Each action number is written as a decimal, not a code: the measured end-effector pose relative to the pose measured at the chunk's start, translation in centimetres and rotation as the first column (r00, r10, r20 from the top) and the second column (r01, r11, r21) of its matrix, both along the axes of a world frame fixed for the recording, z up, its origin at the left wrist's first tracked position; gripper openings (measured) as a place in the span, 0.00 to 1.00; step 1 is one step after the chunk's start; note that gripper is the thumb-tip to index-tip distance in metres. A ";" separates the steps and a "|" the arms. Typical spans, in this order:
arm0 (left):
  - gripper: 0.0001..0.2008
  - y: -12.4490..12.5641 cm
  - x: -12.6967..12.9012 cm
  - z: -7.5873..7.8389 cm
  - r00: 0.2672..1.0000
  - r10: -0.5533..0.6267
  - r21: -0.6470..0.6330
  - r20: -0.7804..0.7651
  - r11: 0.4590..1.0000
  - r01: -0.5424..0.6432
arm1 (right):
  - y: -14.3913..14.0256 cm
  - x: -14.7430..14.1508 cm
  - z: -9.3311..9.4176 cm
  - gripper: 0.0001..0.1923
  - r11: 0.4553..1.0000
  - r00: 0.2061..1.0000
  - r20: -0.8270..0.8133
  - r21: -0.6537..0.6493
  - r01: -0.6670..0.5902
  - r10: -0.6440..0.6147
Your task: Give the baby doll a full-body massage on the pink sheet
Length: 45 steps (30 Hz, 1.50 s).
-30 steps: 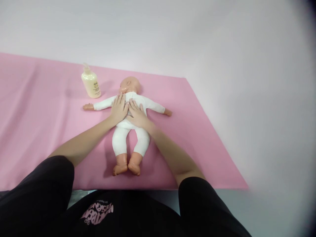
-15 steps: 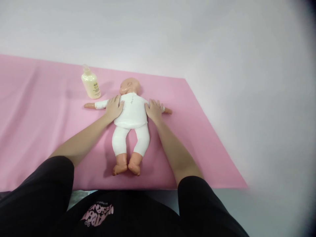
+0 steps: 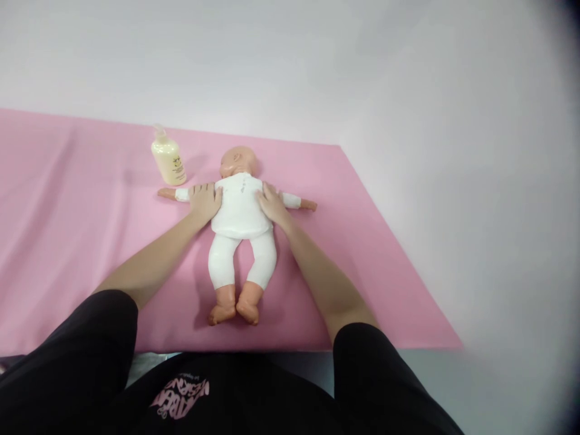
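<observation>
A baby doll point(image 3: 241, 208) in a white top and white leggings lies face down with its arms stretched out sideways. Its head points away from me and is turned to the left; its bare feet are toward me. My left hand point(image 3: 205, 202) lies on the doll's left-side upper arm by the shoulder, fingers extended. On the opposite side, my right hand point(image 3: 272, 204) rests flat over the shoulder and upper back. Both hands are open, touching the doll without gripping it.
A pale yellow pump bottle point(image 3: 169, 162) stands beyond the doll's left-side arm. Under everything is a pink sheet point(image 3: 362, 272) on a table, whose right edge slants toward me. A white wall point(image 3: 290, 66) rises behind.
My right hand has shifted inward from the doll's upper arm onto its shoulder and back. My left hand has slid slightly outward and nearer to me along the arm.
</observation>
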<state>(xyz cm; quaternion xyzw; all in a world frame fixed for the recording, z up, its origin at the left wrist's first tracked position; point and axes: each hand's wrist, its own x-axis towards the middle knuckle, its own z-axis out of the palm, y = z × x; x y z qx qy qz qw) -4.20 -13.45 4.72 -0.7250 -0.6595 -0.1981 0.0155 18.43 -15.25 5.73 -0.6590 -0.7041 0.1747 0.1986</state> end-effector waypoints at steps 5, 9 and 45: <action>0.27 0.4 -0.2 -0.5 1.000 -0.013 0.010 0.003 1.000 0.013 | -2.1 -2.9 0.8 0.40 0.991 0.988 0.079 0.017 -0.134 0.132; 0.27 0.4 -0.3 -0.4 1.000 -0.009 0.009 0.004 1.000 0.009 | -4.7 -4.7 2.2 0.40 0.972 0.960 0.152 -0.029 -0.232 0.234; 0.28 1.4 -1.7 0.6 1.000 0.005 -0.043 -0.021 0.999 -0.006 | 1.6 5.2 -1.6 0.32 0.992 0.966 0.245 0.109 0.061 -0.086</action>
